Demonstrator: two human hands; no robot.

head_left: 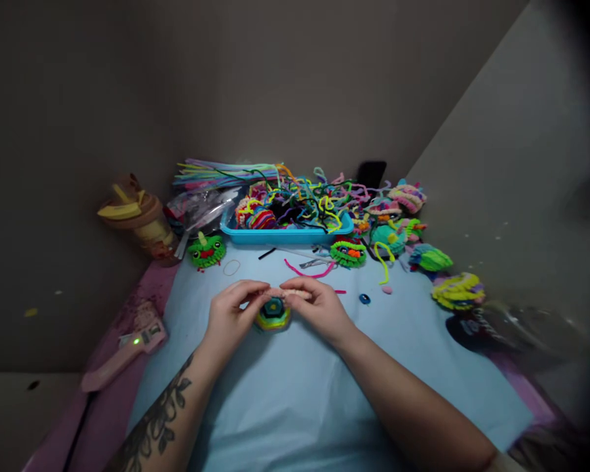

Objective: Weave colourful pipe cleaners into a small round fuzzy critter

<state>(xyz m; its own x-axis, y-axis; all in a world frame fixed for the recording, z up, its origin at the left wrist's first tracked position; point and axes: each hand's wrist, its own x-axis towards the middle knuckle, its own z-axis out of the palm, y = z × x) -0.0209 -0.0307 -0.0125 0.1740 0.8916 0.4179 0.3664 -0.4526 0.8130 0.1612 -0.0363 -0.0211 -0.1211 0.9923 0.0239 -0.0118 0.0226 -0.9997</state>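
My left hand (233, 314) and my right hand (314, 303) meet over the middle of the light blue sheet (295, 387). Together they pinch a short pale pipe cleaner piece (291, 293) between their fingertips. Just beneath it lies a small round coiled piece (273, 313) in yellow, green and blue with a dark centre, which both hands touch. My left forearm shows a dark leaf tattoo.
A blue tray (285, 235) heaped with bright pipe cleaners stands at the back. Finished fuzzy figures sit around it: a green one (206, 250) at left, several (430, 257) at right. A pink glue gun (125, 351) lies left, a lidded cup (137, 223) behind it.
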